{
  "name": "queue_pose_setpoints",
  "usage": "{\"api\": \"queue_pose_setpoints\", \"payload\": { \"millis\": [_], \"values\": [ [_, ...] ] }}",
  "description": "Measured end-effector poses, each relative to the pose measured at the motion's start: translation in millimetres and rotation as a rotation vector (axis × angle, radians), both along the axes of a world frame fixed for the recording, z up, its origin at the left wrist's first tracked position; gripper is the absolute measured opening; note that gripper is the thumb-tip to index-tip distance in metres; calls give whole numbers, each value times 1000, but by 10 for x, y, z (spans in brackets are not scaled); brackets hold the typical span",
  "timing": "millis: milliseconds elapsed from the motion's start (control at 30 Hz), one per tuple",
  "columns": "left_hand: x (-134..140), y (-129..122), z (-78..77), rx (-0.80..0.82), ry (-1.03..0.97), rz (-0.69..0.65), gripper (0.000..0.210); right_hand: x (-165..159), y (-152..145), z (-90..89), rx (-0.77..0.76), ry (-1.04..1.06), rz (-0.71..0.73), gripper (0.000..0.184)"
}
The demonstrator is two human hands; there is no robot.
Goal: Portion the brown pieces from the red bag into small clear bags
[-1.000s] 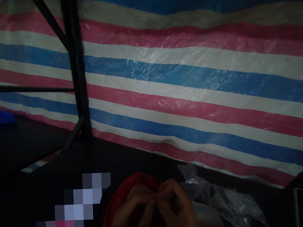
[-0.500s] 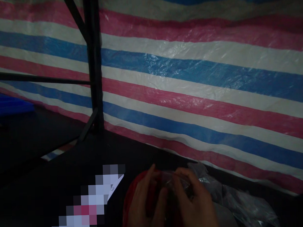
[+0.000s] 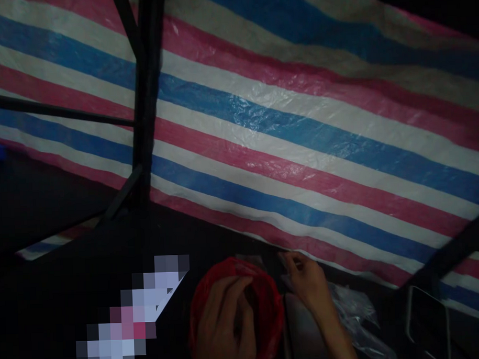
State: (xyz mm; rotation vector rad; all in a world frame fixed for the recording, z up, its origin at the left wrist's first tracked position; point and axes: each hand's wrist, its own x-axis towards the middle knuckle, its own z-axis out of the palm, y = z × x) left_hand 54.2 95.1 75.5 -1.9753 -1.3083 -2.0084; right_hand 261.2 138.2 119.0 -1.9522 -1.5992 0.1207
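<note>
A red plastic bag (image 3: 273,309) forms a round, open-topped shape at the bottom middle of the head view. My left hand (image 3: 229,321) is over its opening, fingers curled; what they close on is hidden in the dark. To the right, my right hand (image 3: 308,282) is pinched at the fingertips, with a piece of clear plastic (image 3: 284,263) showing at them. Under my right forearm lies a grey, flat-looking object (image 3: 301,324), its kind unclear. Crumpled clear plastic (image 3: 352,309) lies just right of that arm.
A phone-like dark object with a pale rim (image 3: 428,322) is at the lower right. A pixelated pale sheet (image 3: 142,308) lies left of the red bag on the black surface (image 3: 162,229). Behind are a striped tarp (image 3: 280,125) and a black metal frame (image 3: 145,109).
My right hand has moved away from my left, up and right of the red bag. My left hand stays over the bag. The view has tilted and shifted, bringing the phone-like object into sight.
</note>
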Motion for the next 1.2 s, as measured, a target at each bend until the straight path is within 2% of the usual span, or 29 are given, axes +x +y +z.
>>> {"api": "queue_pose_setpoints", "payload": {
  "millis": [100,167,367,500,600,700,800,900,933,1000,1067,1133,1200],
  "values": [
    [-17,3,-32,-9,20,-33,26,376,-69,95,-103,-126,-55,24],
    [-6,-9,-31,19,33,-46,26,479,-91,99,-176,-199,-45,20],
    [105,-113,71,132,-12,-109,27,341,-32,-16,-337,-313,-39,16],
    [156,-167,100,163,-16,-160,28,298,6,-40,-357,-303,-52,25],
    [174,-185,102,166,-1,-167,28,302,25,-34,-355,-255,-31,26],
    [177,-195,116,182,16,-177,29,312,50,13,-322,-170,-13,27],
    [198,-201,126,206,25,-176,29,294,11,105,-222,-43,15,31],
    [269,-196,100,82,22,-160,25,174,-179,197,-118,112,75,30],
    [302,-192,80,15,35,-163,30,105,-276,223,-91,156,100,30],
    [371,-181,25,-104,73,-197,61,-57,-496,269,-48,262,157,29],
    [430,-175,-34,-158,95,-257,77,-212,-704,318,-25,468,237,28],
    [471,-179,-76,-175,99,-327,69,-310,-861,373,-24,668,295,27],
    [499,-194,-90,-165,112,-396,60,-328,-958,433,-5,771,313,25]
  ]
}}
